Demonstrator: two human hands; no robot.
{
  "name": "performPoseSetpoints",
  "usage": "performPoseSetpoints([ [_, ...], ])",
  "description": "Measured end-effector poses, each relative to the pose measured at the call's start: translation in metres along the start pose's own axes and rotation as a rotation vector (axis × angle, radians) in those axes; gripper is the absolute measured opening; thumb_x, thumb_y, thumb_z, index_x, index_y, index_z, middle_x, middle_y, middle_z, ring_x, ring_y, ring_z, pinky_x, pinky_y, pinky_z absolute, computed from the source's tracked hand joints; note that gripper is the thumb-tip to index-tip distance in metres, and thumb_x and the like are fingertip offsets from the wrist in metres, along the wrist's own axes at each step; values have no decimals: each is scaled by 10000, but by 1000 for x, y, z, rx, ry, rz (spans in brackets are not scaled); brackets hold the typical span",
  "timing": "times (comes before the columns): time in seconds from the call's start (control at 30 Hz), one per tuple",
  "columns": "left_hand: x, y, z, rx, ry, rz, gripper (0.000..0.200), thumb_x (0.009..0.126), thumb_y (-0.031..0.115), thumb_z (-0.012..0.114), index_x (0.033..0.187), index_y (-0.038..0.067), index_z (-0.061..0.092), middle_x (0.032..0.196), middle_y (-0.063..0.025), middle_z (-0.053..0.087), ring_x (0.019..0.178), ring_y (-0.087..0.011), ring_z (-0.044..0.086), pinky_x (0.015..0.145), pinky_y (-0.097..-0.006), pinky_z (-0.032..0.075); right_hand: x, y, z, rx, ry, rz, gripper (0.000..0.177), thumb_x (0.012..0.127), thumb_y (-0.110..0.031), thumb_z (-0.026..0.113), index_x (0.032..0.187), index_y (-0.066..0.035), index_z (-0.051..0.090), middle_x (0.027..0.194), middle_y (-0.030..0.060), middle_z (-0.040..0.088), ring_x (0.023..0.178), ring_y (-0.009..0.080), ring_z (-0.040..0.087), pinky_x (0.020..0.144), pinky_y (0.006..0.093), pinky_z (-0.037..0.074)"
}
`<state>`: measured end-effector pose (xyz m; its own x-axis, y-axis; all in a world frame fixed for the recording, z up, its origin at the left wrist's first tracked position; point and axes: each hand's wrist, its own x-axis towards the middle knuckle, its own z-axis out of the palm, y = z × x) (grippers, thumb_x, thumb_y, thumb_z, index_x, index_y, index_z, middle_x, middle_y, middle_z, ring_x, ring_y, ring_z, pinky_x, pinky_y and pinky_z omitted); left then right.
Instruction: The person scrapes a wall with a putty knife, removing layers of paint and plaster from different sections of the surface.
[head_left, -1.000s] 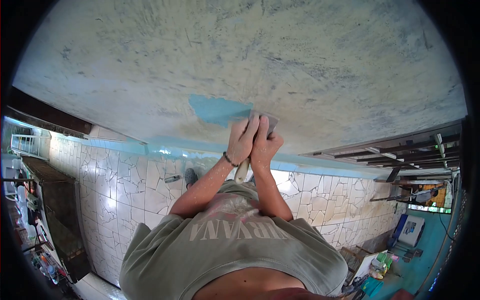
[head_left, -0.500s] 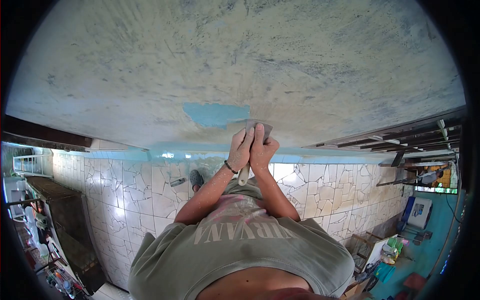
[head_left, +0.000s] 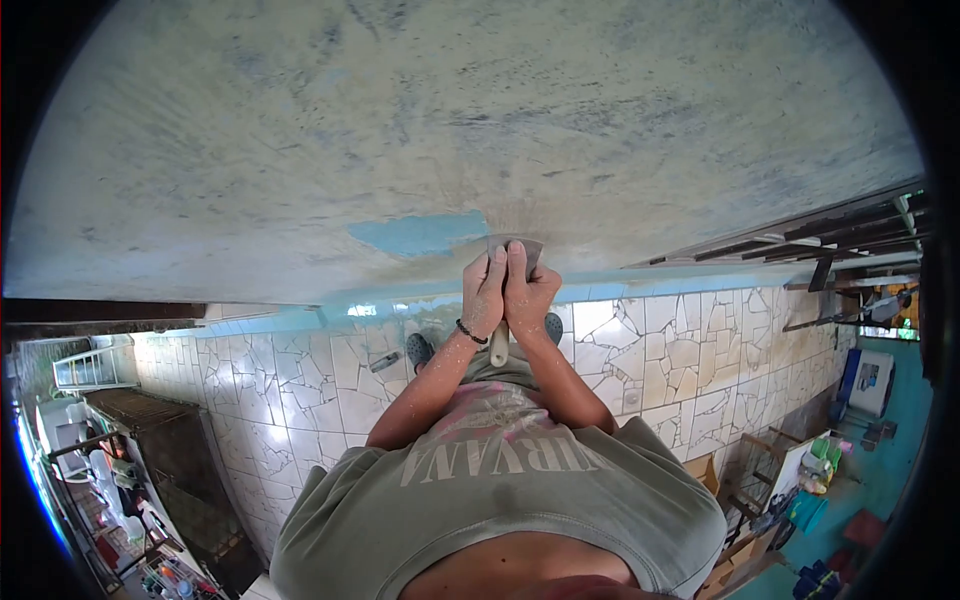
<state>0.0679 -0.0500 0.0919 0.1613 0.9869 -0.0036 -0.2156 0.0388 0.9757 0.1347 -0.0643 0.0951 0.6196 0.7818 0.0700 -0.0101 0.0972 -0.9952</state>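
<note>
Both of my hands grip one putty knife (head_left: 528, 256), its wide metal blade against the wall and its pale handle pointing down toward my body. My left hand (head_left: 484, 295) is closed on it from the left side, with a dark beaded bracelet at the wrist. From the right side my right hand (head_left: 529, 297) wraps the same tool. Both thumbs press side by side on the blade. Just left of the blade lies a patch of bare blue paint (head_left: 420, 234) in the mottled grey-beige wall (head_left: 560, 130). Pale flakes speckle my forearms.
Below the wall spreads a floor of broken white tile (head_left: 670, 350). A dark cabinet (head_left: 180, 470) stands at left. Dark slatted woodwork (head_left: 790, 235) runs along the right. A small flat object (head_left: 384, 361) lies near my shoe (head_left: 419, 350). Household items sit at lower right.
My view has shifted slightly, and the blue patch appears a little lower and further left. My hands keep the same hold on the putty knife. A second shoe now shows at right.
</note>
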Motion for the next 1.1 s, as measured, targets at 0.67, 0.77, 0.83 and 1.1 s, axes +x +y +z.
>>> performPoseSetpoints([
  [0.67,-4,-1,4,36,69,30,435,1039,350,488,879,-35,610,755,-12,574,733,-87,476,634,-286,431,6,-5,-3,-16,-32,-20,519,959,-286,656,582,49,536,527,-49,454,545,44,381,434,289,286],
  [0.77,2,-11,1,48,53,21,457,1040,366,487,869,-39,612,761,-7,581,732,-84,477,631,-278,430,6,4,-4,-11,-27,-30,521,959,-290,656,578,45,537,529,-49,460,546,43,382,433,289,286],
  [0.83,2,-8,0,51,39,12,455,1042,368,479,885,-36,618,782,-7,590,736,-84,488,645,-272,438,6,4,-3,10,-36,-4,514,960,-282,657,578,42,538,529,-50,464,545,42,380,433,287,284],
  [1.1,3,-6,2,98,83,49,487,1035,383,491,793,-32,571,693,-2,541,683,-85,435,587,-291,398,6,1,-4,-4,-44,7,440,950,-249,665,635,42,570,523,-35,482,557,40,386,442,291,310],
])
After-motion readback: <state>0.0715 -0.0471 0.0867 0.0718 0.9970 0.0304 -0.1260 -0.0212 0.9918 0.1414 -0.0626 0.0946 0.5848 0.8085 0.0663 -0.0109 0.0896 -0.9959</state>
